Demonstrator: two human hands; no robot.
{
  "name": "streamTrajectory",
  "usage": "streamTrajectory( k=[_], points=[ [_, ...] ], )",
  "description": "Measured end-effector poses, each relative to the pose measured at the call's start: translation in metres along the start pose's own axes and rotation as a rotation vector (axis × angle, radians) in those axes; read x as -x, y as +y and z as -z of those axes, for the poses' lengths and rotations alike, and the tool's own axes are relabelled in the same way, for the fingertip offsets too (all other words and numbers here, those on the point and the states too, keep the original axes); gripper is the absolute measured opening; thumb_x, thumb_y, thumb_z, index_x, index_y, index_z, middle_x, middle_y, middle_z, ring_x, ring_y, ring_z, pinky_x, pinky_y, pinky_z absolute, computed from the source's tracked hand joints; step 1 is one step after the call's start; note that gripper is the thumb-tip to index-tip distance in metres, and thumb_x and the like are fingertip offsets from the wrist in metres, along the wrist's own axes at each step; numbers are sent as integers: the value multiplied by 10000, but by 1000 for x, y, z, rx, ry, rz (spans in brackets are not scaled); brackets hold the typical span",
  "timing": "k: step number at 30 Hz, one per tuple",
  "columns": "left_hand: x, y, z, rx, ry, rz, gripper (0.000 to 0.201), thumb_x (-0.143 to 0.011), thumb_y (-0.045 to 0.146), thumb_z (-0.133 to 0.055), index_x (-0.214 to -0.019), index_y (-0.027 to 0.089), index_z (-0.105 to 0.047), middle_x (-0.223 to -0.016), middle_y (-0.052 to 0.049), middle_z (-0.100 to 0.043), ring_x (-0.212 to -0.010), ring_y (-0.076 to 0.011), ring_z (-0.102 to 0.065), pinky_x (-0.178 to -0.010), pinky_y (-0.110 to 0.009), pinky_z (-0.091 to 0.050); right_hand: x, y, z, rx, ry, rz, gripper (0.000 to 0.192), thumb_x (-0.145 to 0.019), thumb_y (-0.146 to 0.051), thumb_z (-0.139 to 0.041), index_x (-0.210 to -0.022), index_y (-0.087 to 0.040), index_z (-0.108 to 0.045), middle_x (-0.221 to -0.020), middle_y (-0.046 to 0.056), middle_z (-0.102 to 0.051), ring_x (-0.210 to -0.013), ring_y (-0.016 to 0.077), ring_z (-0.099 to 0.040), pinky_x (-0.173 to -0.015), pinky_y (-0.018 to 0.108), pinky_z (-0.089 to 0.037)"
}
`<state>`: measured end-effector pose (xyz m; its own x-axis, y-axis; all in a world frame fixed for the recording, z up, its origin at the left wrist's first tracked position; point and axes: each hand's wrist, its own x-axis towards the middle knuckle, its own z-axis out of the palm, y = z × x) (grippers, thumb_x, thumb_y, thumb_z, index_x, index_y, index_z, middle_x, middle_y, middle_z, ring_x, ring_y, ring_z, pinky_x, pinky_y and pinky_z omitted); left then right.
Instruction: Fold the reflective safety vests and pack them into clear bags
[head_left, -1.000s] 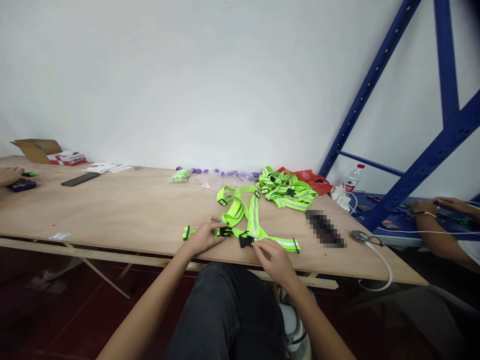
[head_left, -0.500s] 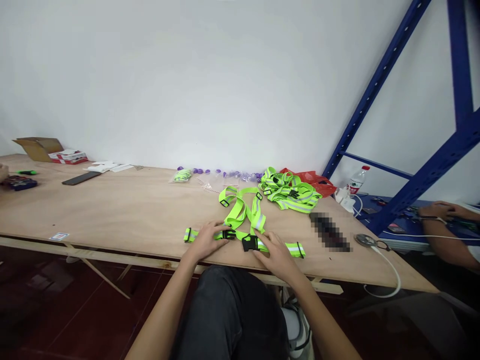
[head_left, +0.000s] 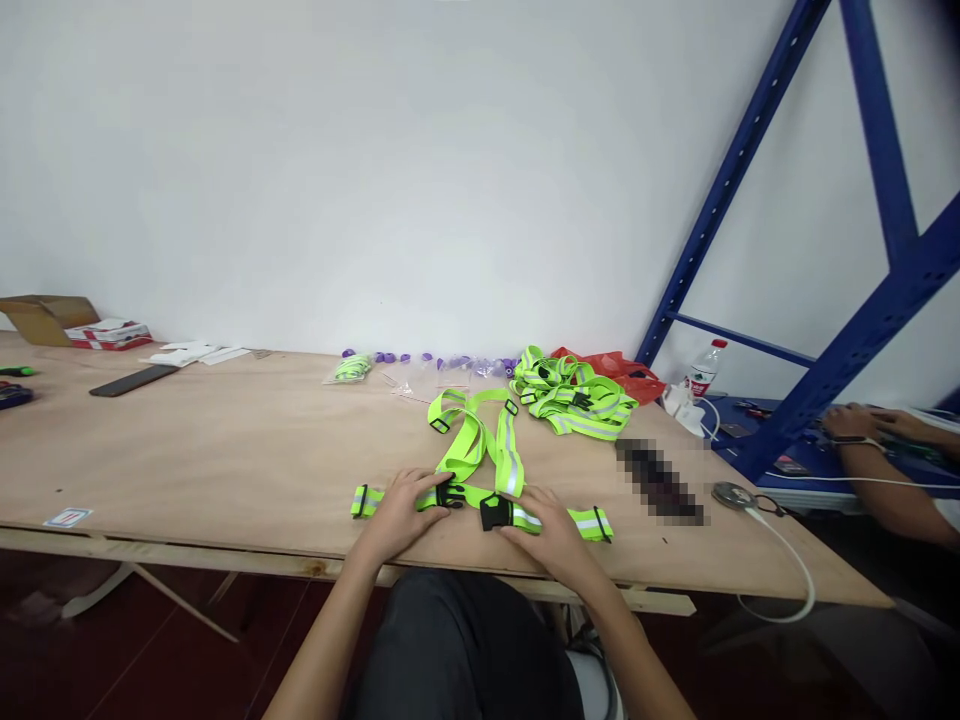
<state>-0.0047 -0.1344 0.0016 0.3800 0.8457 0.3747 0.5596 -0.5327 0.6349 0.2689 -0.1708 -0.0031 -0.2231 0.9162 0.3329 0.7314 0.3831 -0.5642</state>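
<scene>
A neon-green reflective harness with grey stripes lies spread on the table in front of me, its loops pointing toward the wall. My left hand grips the strap on the left, thumb and fingers around it just behind the black pronged buckle half. On the other side my right hand grips the strap behind the black socket buckle half. The two buckle halves are apart, facing each other across a short gap. Black sliders sit near both outer strap ends.
Behind the harness lie a heap of similar straps, a red plastic bag, a bagged strap and clear bags. To the right are a blurred-out dark object, a round corded device and a blue rack. Another person's arms show beyond.
The camera view has shifted slightly, moving the scene lower and to the left. Both hands stay on the harness straps, and the buckle halves remain apart.
</scene>
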Motion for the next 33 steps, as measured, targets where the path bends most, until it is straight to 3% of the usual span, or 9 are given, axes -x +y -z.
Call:
streamTrajectory(
  k=[4,8,14,19,33],
  points=[
    [0,4,3,116,98,49,469,-845,343,-738,-1284,248,-603,-1275,-76,-663,-1194,-257,-600,-1031,-421,-471,3,1,-1,-81,47,-59,391,-813,-330,-708,-1194,-241,-707,-1211,97,-671,-1166,284,-594,-1001,427,-473],
    [-3,12,-5,126,149,-22,394,-874,412,-703,-1231,251,-661,-1224,-78,-692,-1147,-253,-640,-1004,-398,-499,4,2,-1,-144,76,-80,365,-837,-335,-668,-1190,-251,-701,-1217,90,-667,-1175,276,-598,-1021,428,-472],
    [-9,19,-26,153,78,0,377,-793,283,-790,-1166,266,-742,-1245,-90,-666,-1161,-262,-642,-1014,-372,-500,2,7,-2,-208,107,-88,367,-851,-346,-631,-1197,-237,-694,-1217,98,-663,-1184,272,-599,-1027,423,-475],
    [-11,21,-28,214,7,112,337,-787,276,-783,-1124,275,-765,-1271,-79,-677,-1181,-266,-637,-1040,-369,-484,2,6,-2,-241,97,-103,372,-812,-342,-676,-1173,-260,-713,-1207,82,-670,-1167,274,-613,-1018,416,-484],
    [-9,25,-27,333,68,84,297,-783,286,-784,-1080,297,-782,-1237,-83,-644,-1218,-264,-584,-1053,-376,-450,1,6,3,-358,141,-142,402,-792,-353,-688,-1176,-232,-702,-1228,91,-683,-1171,278,-615,-1043,432,-459]
  ],
)
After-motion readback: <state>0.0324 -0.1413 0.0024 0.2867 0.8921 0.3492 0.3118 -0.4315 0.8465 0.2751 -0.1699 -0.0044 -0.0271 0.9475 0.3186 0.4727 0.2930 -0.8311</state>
